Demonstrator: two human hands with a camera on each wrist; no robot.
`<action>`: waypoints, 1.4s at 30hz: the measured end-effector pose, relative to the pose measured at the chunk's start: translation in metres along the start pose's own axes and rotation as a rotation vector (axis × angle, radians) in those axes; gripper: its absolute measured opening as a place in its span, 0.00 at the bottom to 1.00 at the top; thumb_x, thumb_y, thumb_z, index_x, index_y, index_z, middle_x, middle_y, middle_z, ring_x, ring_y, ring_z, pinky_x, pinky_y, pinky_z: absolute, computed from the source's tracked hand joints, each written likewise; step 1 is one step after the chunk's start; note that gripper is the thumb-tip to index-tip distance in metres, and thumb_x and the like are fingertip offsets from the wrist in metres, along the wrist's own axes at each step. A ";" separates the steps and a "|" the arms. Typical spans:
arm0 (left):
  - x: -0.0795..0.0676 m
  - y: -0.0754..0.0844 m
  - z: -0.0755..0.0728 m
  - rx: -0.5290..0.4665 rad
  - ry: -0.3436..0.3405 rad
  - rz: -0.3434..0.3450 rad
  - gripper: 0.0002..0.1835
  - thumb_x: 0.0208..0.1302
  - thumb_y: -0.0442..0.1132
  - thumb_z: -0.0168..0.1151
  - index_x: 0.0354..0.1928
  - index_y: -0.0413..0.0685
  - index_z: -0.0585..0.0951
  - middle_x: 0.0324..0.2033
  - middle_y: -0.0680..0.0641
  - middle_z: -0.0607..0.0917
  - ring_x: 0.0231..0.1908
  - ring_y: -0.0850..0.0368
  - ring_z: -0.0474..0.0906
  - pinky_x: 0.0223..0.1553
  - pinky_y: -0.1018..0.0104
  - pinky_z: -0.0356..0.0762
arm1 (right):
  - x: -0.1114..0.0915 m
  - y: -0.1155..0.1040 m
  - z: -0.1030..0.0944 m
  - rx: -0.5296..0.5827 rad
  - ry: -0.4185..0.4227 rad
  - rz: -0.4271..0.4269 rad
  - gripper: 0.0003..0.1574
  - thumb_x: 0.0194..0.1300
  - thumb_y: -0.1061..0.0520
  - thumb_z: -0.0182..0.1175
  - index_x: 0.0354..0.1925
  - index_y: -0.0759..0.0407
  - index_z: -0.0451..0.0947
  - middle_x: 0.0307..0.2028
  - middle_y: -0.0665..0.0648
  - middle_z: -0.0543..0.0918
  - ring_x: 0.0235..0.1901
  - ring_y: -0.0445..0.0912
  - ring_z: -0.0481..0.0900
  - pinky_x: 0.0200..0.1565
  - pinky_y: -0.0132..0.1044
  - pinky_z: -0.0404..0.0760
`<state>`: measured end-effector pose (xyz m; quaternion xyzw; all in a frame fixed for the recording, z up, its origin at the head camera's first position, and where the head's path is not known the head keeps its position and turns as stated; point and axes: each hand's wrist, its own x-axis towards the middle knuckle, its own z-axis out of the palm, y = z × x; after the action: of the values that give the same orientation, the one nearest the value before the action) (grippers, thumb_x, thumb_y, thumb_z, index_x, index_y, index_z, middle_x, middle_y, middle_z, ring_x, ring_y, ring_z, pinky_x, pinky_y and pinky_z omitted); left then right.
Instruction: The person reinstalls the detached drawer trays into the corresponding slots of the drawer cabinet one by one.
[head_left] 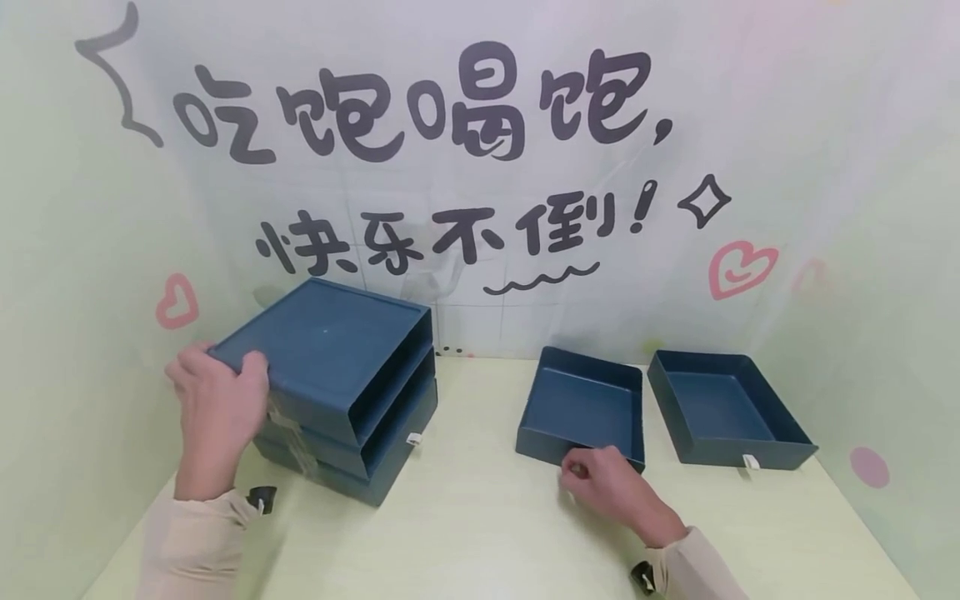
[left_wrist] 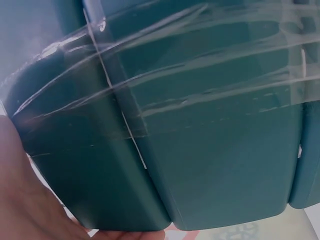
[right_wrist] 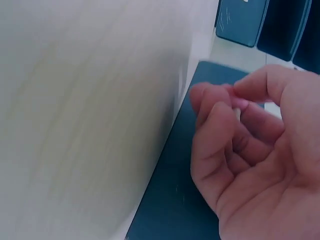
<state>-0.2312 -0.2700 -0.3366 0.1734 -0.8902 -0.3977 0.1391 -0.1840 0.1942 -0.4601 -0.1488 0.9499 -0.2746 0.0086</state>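
A dark blue desktop drawer unit point(head_left: 322, 337) of three stacked tiers stands at the left of the head view. My left hand point(head_left: 219, 408) grips its top left corner, thumb on the top and fingers over the side. Clear tape point(left_wrist: 200, 82) runs across the tiers. The upper two slots look vacant, while the bottom tier has a drawer front with a white tab point(head_left: 414, 438). Right of the unit lies a loose blue drawer point(head_left: 536, 443). My right hand point(head_left: 618, 492) pinches at the middle of its front; the fingers hide most of what they hold.
A second loose drawer point(head_left: 701, 452) lies at the far right, its white pull tab point(head_left: 751, 462) facing me. Behind the pale table point(head_left: 465, 517) hangs a light curtain point(head_left: 480, 183) printed with dark characters and pink hearts. Pale walls close both sides.
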 end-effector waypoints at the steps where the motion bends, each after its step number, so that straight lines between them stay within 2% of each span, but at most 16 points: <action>1: -0.001 0.000 0.000 0.000 0.005 0.001 0.38 0.68 0.55 0.38 0.70 0.37 0.46 0.61 0.30 0.51 0.51 0.32 0.58 0.44 0.43 0.62 | -0.002 0.002 -0.002 0.009 -0.013 -0.003 0.09 0.66 0.59 0.58 0.36 0.51 0.86 0.23 0.40 0.78 0.20 0.33 0.67 0.26 0.28 0.68; 8: -0.004 0.000 0.003 0.003 0.027 -0.012 0.37 0.67 0.54 0.38 0.69 0.38 0.48 0.60 0.30 0.52 0.51 0.31 0.58 0.43 0.44 0.62 | -0.012 0.017 -0.012 0.012 -0.048 -0.023 0.08 0.68 0.56 0.59 0.33 0.47 0.84 0.21 0.40 0.75 0.20 0.33 0.67 0.27 0.29 0.68; 13: -0.004 0.000 0.004 -0.003 0.047 -0.020 0.36 0.66 0.54 0.39 0.69 0.39 0.48 0.60 0.30 0.52 0.51 0.32 0.58 0.43 0.44 0.62 | -0.022 0.029 -0.017 0.038 -0.052 0.003 0.08 0.70 0.54 0.58 0.34 0.46 0.84 0.22 0.41 0.75 0.21 0.33 0.67 0.27 0.30 0.68; 19: -0.004 -0.002 0.004 -0.010 0.056 -0.020 0.36 0.66 0.53 0.39 0.69 0.39 0.49 0.60 0.30 0.52 0.52 0.32 0.58 0.44 0.44 0.62 | -0.033 0.033 -0.017 0.100 -0.070 0.030 0.09 0.72 0.50 0.57 0.39 0.45 0.84 0.21 0.41 0.78 0.20 0.32 0.69 0.26 0.30 0.70; 22: -0.005 -0.003 0.004 -0.009 0.054 -0.023 0.37 0.66 0.53 0.39 0.70 0.39 0.48 0.61 0.30 0.52 0.53 0.31 0.58 0.44 0.44 0.62 | -0.038 0.032 -0.018 0.144 -0.071 0.048 0.10 0.72 0.47 0.57 0.42 0.46 0.84 0.22 0.45 0.80 0.20 0.34 0.72 0.26 0.31 0.72; 24: -0.004 -0.003 0.004 -0.012 0.054 -0.019 0.36 0.66 0.53 0.39 0.70 0.39 0.49 0.61 0.30 0.52 0.52 0.31 0.58 0.44 0.44 0.62 | -0.041 0.030 -0.020 0.174 -0.056 0.083 0.11 0.72 0.46 0.57 0.43 0.47 0.82 0.22 0.48 0.80 0.18 0.36 0.73 0.25 0.32 0.73; 27: -0.003 -0.004 0.003 -0.016 0.057 -0.011 0.36 0.66 0.53 0.39 0.69 0.39 0.49 0.61 0.30 0.53 0.52 0.31 0.58 0.43 0.44 0.62 | -0.043 0.026 -0.022 0.187 -0.010 0.185 0.13 0.71 0.43 0.58 0.39 0.49 0.80 0.20 0.50 0.78 0.16 0.39 0.71 0.23 0.34 0.72; 32: -0.002 -0.006 0.003 -0.017 0.055 -0.004 0.36 0.66 0.53 0.39 0.70 0.40 0.49 0.61 0.30 0.53 0.51 0.32 0.59 0.42 0.45 0.62 | -0.044 0.018 -0.021 0.094 0.073 0.349 0.19 0.67 0.39 0.60 0.29 0.51 0.77 0.17 0.49 0.75 0.16 0.43 0.69 0.22 0.34 0.68; 36: -0.001 -0.007 0.003 -0.020 0.051 0.002 0.36 0.66 0.54 0.39 0.70 0.41 0.48 0.61 0.30 0.53 0.51 0.33 0.59 0.42 0.45 0.62 | -0.046 0.013 -0.015 0.033 0.093 0.419 0.20 0.67 0.41 0.62 0.27 0.52 0.82 0.16 0.49 0.76 0.17 0.43 0.69 0.23 0.34 0.67; 42: -0.002 -0.010 0.002 -0.025 0.052 0.015 0.36 0.66 0.53 0.39 0.70 0.40 0.49 0.61 0.30 0.53 0.51 0.33 0.59 0.43 0.46 0.61 | -0.048 0.008 -0.005 0.042 0.071 0.476 0.19 0.67 0.42 0.61 0.30 0.55 0.86 0.17 0.50 0.79 0.19 0.43 0.72 0.26 0.36 0.68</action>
<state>-0.2278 -0.2741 -0.3460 0.1755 -0.8824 -0.4032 0.1675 -0.1410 0.2171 -0.4630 0.0892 0.9519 -0.2898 0.0430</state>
